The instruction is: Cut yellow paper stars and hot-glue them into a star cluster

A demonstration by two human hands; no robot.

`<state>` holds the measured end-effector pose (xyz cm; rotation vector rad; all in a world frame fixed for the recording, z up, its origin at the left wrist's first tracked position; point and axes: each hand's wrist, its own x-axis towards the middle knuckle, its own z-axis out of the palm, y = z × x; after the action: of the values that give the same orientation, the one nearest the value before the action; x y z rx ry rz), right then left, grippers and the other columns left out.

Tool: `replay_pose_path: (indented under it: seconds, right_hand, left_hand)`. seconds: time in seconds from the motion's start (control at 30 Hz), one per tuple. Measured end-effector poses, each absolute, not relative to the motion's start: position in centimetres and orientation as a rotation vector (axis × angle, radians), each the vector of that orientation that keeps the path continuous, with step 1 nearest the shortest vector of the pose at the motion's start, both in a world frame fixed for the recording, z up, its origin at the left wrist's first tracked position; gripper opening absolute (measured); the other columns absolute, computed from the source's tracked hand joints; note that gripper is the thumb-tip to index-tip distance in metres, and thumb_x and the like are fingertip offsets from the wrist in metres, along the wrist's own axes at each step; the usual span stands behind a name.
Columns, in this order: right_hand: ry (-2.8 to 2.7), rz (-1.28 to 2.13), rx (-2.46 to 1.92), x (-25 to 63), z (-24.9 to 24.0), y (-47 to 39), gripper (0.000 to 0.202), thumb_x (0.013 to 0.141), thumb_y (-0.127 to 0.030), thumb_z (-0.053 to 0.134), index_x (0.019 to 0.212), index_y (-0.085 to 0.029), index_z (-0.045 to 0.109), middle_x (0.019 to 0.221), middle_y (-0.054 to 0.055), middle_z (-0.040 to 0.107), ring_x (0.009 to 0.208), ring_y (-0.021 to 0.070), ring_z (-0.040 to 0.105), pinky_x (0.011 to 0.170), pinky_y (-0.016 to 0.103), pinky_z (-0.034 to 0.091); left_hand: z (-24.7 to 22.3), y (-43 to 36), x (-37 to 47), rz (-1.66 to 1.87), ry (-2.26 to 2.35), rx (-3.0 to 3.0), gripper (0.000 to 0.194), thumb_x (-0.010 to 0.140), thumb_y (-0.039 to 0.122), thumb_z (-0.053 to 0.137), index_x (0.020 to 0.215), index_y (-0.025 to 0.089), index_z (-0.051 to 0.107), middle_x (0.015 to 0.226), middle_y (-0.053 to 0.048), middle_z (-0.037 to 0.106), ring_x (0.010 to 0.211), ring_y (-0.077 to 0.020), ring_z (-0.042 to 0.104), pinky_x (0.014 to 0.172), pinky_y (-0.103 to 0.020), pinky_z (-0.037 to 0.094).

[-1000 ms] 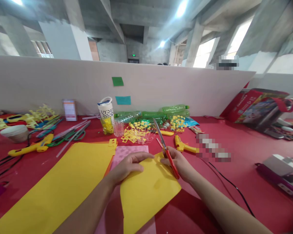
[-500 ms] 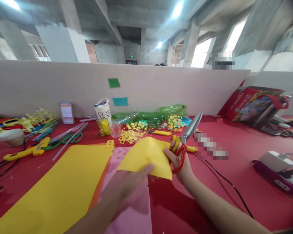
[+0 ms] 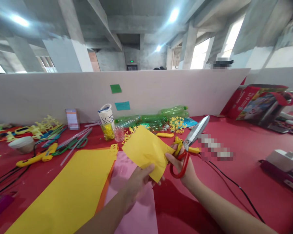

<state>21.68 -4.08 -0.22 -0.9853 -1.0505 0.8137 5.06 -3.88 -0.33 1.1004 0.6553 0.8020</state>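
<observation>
A squarish sheet of yellow paper (image 3: 145,146) is held up over the table between both hands. My left hand (image 3: 141,177) pinches its lower edge, thumb on top and fingers underneath. My right hand (image 3: 185,167) has a pair of red-handled scissors (image 3: 196,131) in its grip, blades pointing up and away to the right. The thumb of that hand presses on the paper's right corner. A yellow piece (image 3: 177,145) shows beside the scissors' pivot; what it is I cannot make out. Below the hands lies a pink sheet (image 3: 134,211).
Large yellow sheets (image 3: 63,188) lie at left. Behind them are a yellow glue gun (image 3: 40,157), green scissors (image 3: 79,143) and a paper cup (image 3: 21,144). Green plastic bottles (image 3: 153,118) and yellow star cutouts (image 3: 177,124) line the back. A power strip (image 3: 280,174) is at right.
The yellow paper has been turned, so one corner now points up and another down. My left hand has shifted slightly along its lower edge; the scissors stay in my right hand.
</observation>
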Motion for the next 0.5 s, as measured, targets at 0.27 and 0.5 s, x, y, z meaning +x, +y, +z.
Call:
replay_pose_path:
  seconds: [0.27,0.5]
  right_hand:
    - [-1.118,0.905,-0.954,21.6,-0.4,-4.4,0.025,0.068,-0.030,0.067,0.076,-0.021,0.044,0.070,-0.003,0.047,0.063,0.0124,0.048,0.061,0.025,0.043]
    - [-1.154,0.894,-1.027,21.4,-0.9,-4.2,0.032,0.068,-0.036,0.066,0.080,-0.022,0.041,0.070,-0.003,0.046,0.059,0.0125,0.048,0.058,0.026,0.042]
  left_hand:
    - [-1.4,-3.4,4.0,1.002,0.637,1.113,0.025,0.074,0.035,0.057,0.096,0.024,0.063,0.087,-0.005,0.066,0.095,-0.0229,0.056,0.085,-0.037,0.041]
    - [0.9,-4.0,4.6,1.044,0.958,1.219,0.010,0.065,0.030,0.065,0.068,0.020,0.066,0.056,-0.003,0.062,0.066,-0.0214,0.061,0.067,-0.032,0.045]
